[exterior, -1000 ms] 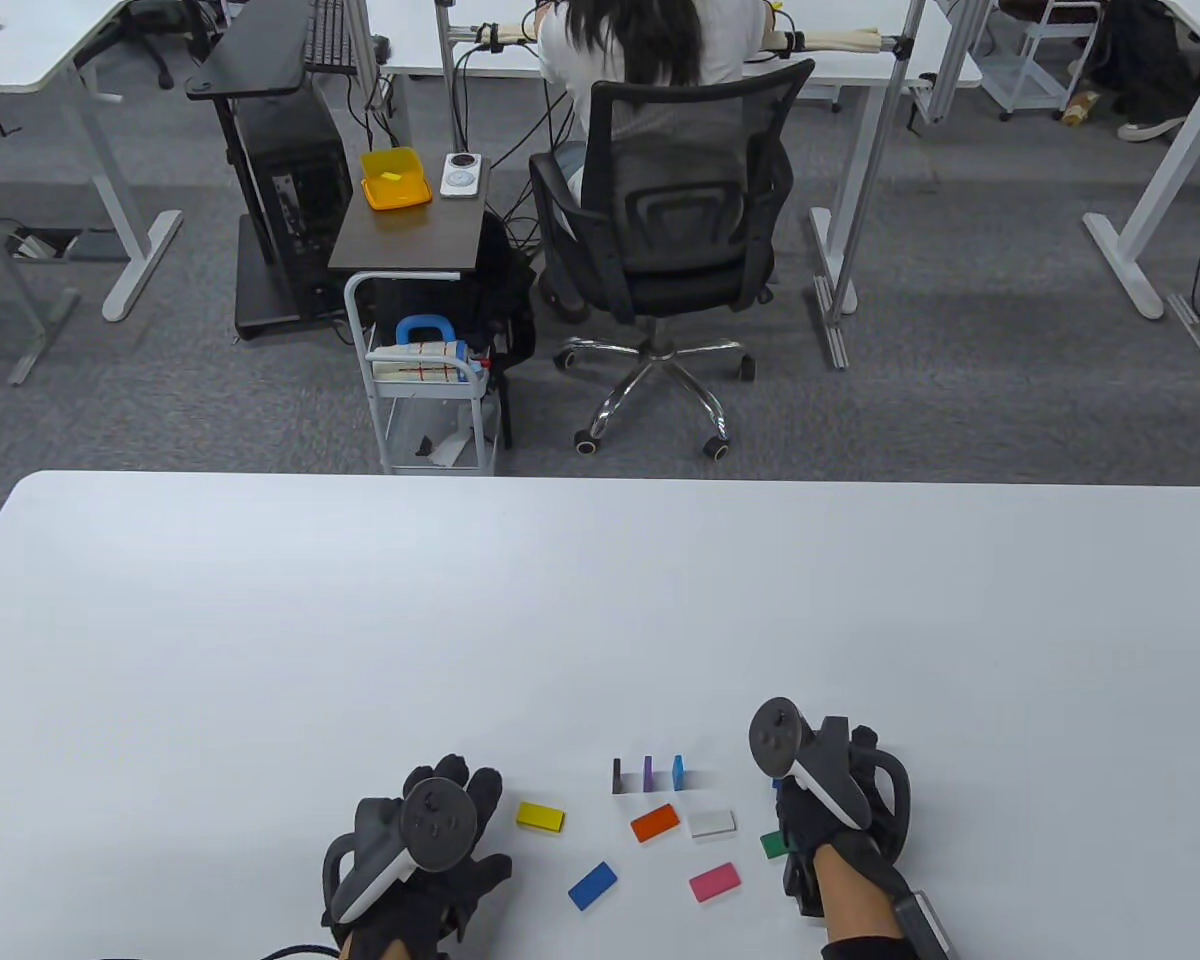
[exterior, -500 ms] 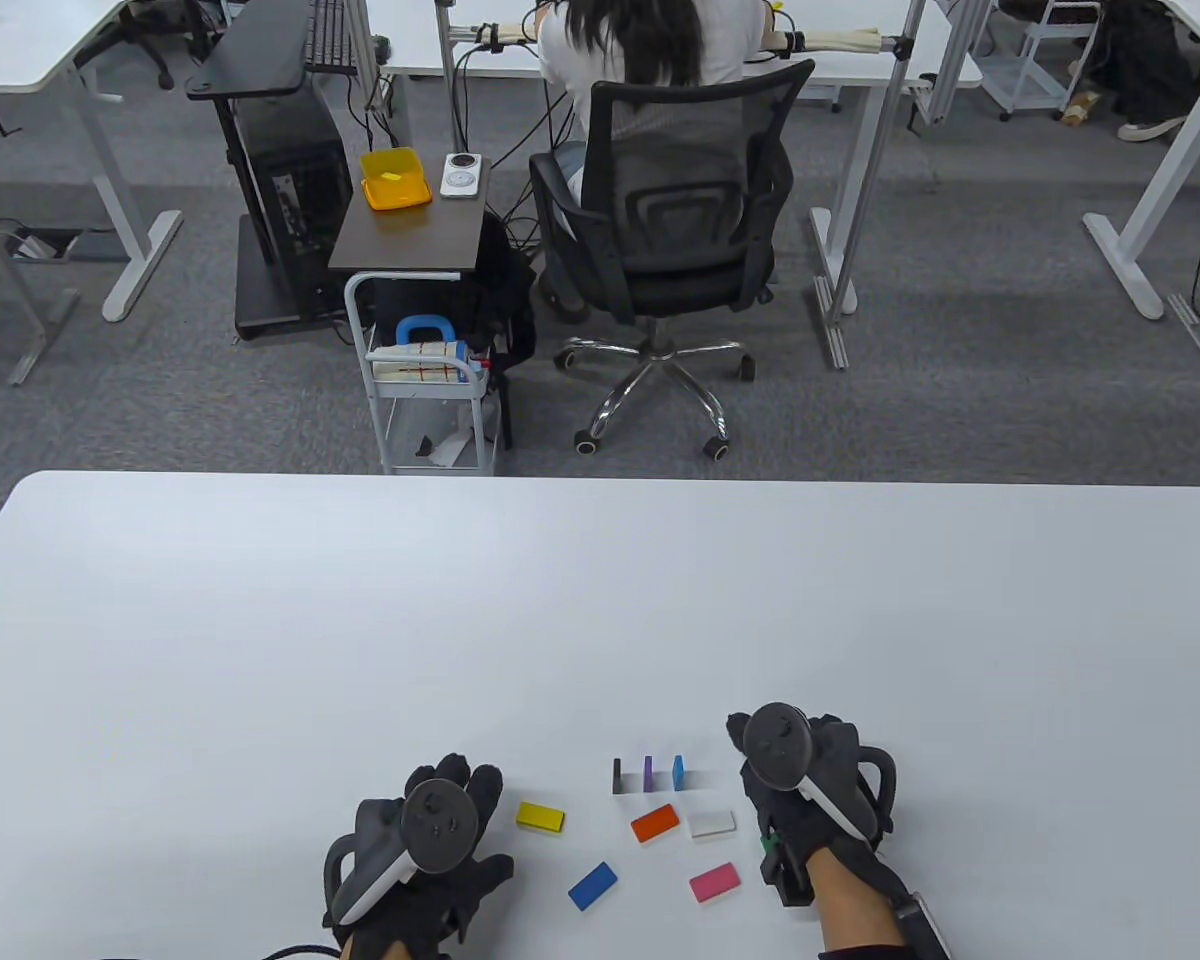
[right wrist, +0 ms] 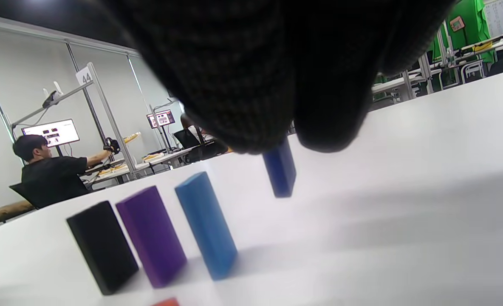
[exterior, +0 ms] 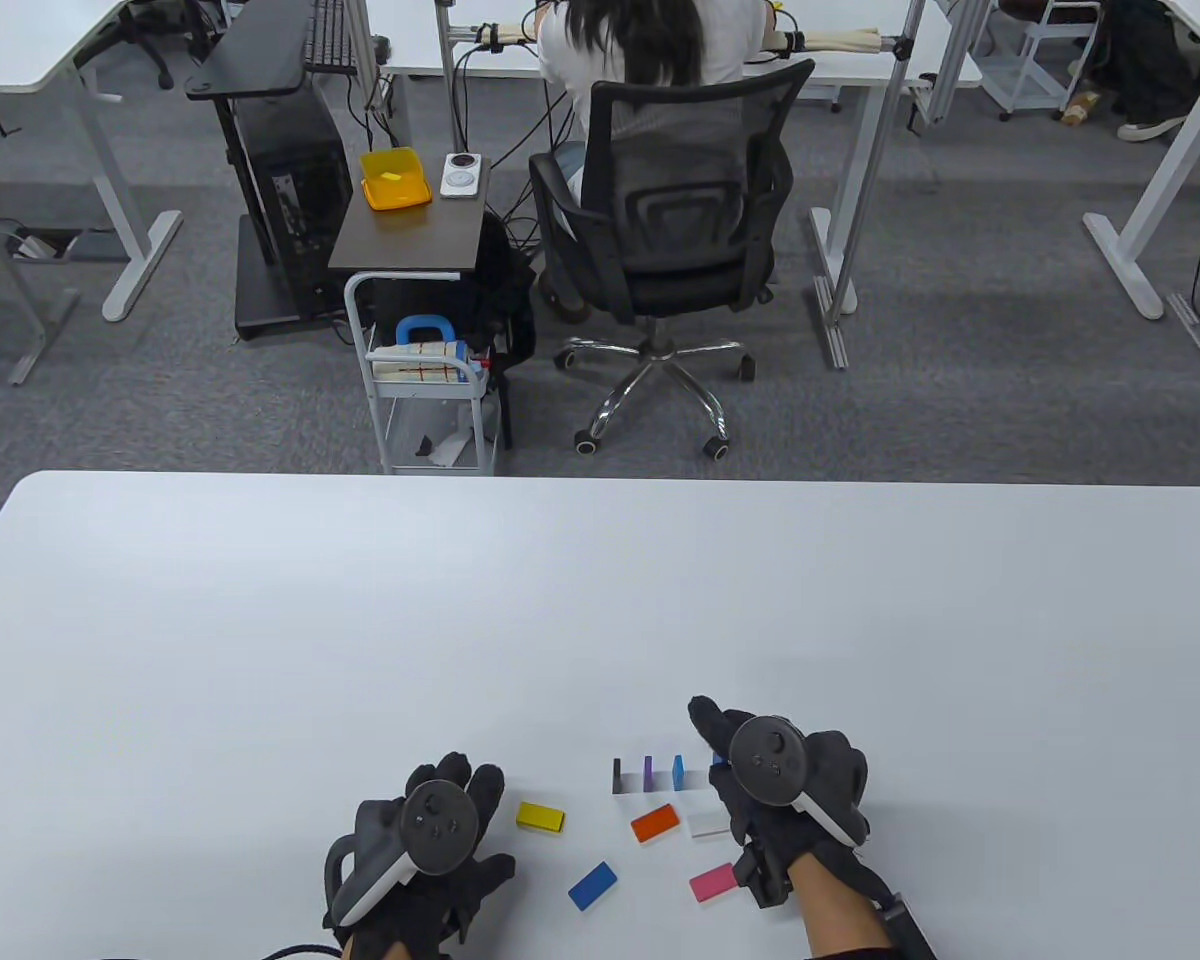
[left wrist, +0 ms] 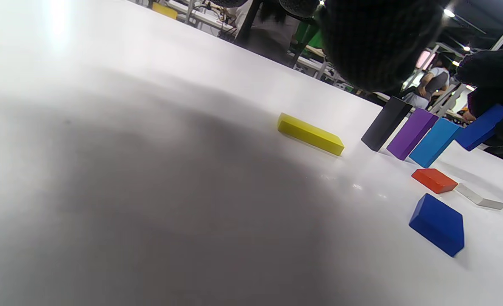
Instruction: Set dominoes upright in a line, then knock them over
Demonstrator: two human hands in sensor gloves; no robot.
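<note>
Three dominoes stand upright in a row: black [exterior: 617,775], purple [exterior: 648,772] and light blue [exterior: 678,771]. My right hand [exterior: 717,752] pinches a dark blue domino [right wrist: 280,170] upright, just above the table and right of the light blue one [right wrist: 207,223]. The left wrist view shows that dark blue domino [left wrist: 481,126] tilted at the row's end. My left hand [exterior: 458,787] rests flat on the table, holding nothing. Yellow [exterior: 540,817], orange [exterior: 655,823], white [exterior: 705,824], blue [exterior: 592,885] and pink [exterior: 713,882] dominoes lie flat.
The white table [exterior: 360,620] stretches wide beyond the dominoes. Past its far edge stand a small cart [exterior: 430,400] and an office chair [exterior: 670,230] with a seated person. Another person sits at a desk in the right wrist view [right wrist: 47,174].
My right hand has moved left and slightly away from me, up to the right end of the standing row. The green domino seen beside it earlier is now out of sight.
</note>
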